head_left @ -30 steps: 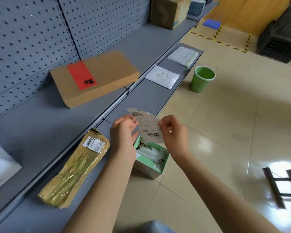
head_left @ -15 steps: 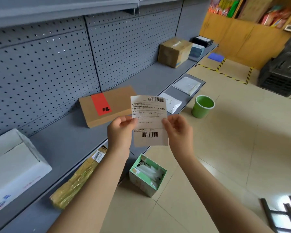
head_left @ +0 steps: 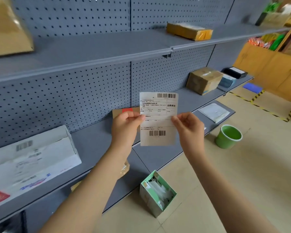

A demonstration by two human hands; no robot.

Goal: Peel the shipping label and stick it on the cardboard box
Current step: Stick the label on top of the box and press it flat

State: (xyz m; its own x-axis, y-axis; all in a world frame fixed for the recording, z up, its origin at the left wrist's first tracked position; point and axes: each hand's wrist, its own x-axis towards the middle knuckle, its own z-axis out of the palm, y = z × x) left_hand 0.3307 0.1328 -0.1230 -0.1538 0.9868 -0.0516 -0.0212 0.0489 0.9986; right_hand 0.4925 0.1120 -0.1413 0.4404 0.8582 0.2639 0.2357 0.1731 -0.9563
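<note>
Shipping label [head_left: 158, 118]: flat rectangular white sheet, printed barcodes top and bottom, held upright above the grey metal shelf [head_left: 94, 142]. Left hand [head_left: 125, 126] pinching left edge; right hand [head_left: 188, 126] pinching right edge. Cardboard box [head_left: 118, 112]: flat, brown, red patch, mostly hidden behind left hand. Perforated grey back panel [head_left: 57, 101] behind.

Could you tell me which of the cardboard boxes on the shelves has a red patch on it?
The flat box on the lower shelf, mostly hidden behind the left hand; the others show none.
</note>
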